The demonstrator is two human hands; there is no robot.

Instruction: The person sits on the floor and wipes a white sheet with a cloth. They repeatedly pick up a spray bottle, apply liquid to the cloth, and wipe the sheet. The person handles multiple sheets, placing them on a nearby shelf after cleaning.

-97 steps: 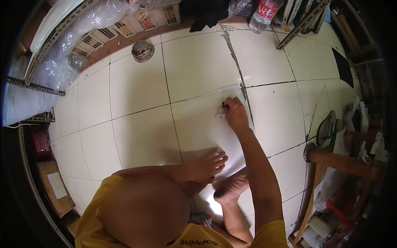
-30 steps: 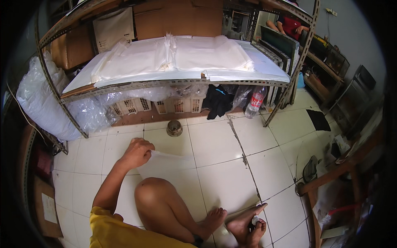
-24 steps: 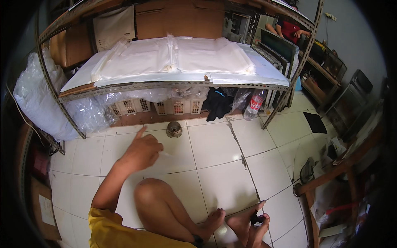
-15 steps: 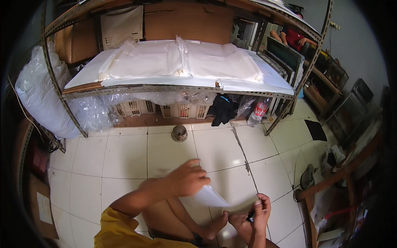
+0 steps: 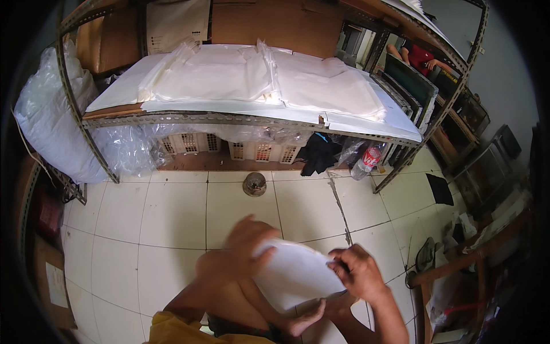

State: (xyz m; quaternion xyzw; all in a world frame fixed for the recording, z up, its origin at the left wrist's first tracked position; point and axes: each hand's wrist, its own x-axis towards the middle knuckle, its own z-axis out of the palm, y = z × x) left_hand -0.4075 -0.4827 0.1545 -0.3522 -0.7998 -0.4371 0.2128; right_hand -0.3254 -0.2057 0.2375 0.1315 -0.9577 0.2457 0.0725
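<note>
We see a thin white sheet spread between the person's two hands, above the lower legs and bare feet and on the near side of the tiled floor. At the right corner of its far edge, the right hand has its fingers curled in, and we read the thumb and fingertips as pinching the sheet there; whether anything else lies inside that fist we cannot tell. The left hand is blurred, its thumb lying against the sheet's left end, and we cannot tell whether its fingers grip the material or only press upon it. We judge the step in hand to be the handling of the sheet in the air, with both hands governing its far edge. The next move, in our judgement, calls for a sure hold at the left end and even tension, since so limp a material would readily crease. We note that the far edge runs from hand to hand, dipping slightly toward the person on the right, while the near edge sags toward the feet. The longer visible extent lies roughly left to right; because the sheet bows and is foreshortened, we cannot fix its true long axis. A small round metal tin stands well beyond, before the shelf rack.
</note>
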